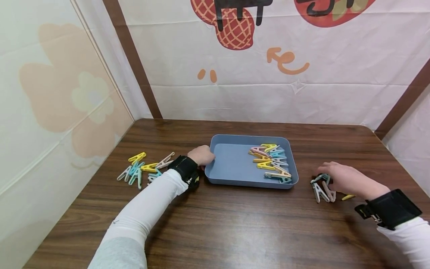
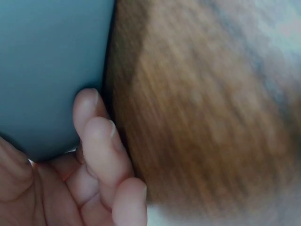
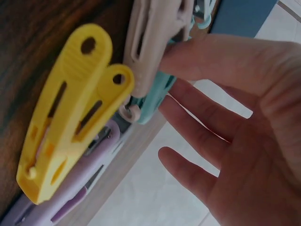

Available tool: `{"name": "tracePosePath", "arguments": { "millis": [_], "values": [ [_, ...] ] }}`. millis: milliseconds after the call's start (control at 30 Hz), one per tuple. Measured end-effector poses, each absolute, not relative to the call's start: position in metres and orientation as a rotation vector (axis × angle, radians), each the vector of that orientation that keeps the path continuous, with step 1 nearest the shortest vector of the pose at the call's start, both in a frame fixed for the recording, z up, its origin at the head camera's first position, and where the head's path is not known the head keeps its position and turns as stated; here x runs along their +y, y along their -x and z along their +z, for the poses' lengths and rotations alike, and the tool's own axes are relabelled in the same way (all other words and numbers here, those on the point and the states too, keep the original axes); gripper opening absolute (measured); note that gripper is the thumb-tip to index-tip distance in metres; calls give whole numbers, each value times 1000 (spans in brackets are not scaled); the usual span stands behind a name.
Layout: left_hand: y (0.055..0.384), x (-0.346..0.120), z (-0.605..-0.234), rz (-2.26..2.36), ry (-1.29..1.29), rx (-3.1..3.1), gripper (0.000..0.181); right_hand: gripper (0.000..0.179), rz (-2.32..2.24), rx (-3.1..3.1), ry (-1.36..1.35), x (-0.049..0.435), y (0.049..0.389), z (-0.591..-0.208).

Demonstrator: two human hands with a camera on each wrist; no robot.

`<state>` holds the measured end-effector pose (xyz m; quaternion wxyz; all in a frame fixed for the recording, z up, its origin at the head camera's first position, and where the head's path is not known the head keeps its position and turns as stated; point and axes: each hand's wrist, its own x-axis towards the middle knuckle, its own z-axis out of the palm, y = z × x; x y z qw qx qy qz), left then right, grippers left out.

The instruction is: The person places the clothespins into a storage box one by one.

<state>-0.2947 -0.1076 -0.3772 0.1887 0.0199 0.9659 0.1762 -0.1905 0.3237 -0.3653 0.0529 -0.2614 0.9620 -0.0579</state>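
Observation:
A blue-grey tray [image 1: 231, 181] holds several yellow, pink, blue and pale clothespins [image 1: 268, 158] at its right side. My left hand [image 1: 201, 155] grips the tray's left edge; in the left wrist view its fingers [image 2: 106, 148] curl against the outside of the tray wall [image 2: 51, 70]. Over a small pile right of the tray, my right hand [image 1: 344, 179] pinches a teal clothespin [image 1: 319, 178] between thumb and fingers. Beside it are a pinkish-beige clothespin [image 3: 150, 42] and a pale one [image 1: 319, 193]. A yellow clothespin [image 3: 66, 113] and a purple one [image 3: 77, 193] lie closer to the wrist.
Left of the tray, near the left forearm, lies another loose group of yellow, blue and pale clothespins [image 1: 136, 172]. All this is on a dark wood-grain table [image 1: 242, 228]. Printed white cloth [image 1: 268, 101] hangs behind the table and along its left side.

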Motion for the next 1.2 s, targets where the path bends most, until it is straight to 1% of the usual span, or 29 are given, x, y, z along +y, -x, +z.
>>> {"name": "tracePosePath", "arguments": {
  "millis": [233, 600, 767, 933, 1200],
  "values": [
    [292, -107, -374, 497, -65, 2705, 26, 40, -88, 2936, 831, 321, 189, -367],
    [295, -107, -377, 485, -58, 2709, 26, 36, -100, 2973, 856, 321, 190, -364],
    [293, -108, -375, 494, -83, 2717, 27, 39, -112, 3010, 843, 322, 192, -355],
    [291, -109, -374, 508, -108, 2716, 29, 36, -174, 3049, 858, 317, 196, -344],
    [293, -109, -376, 506, -113, 2718, 29, 32, -213, 3107, 814, 290, 204, -319]
  ]
}}
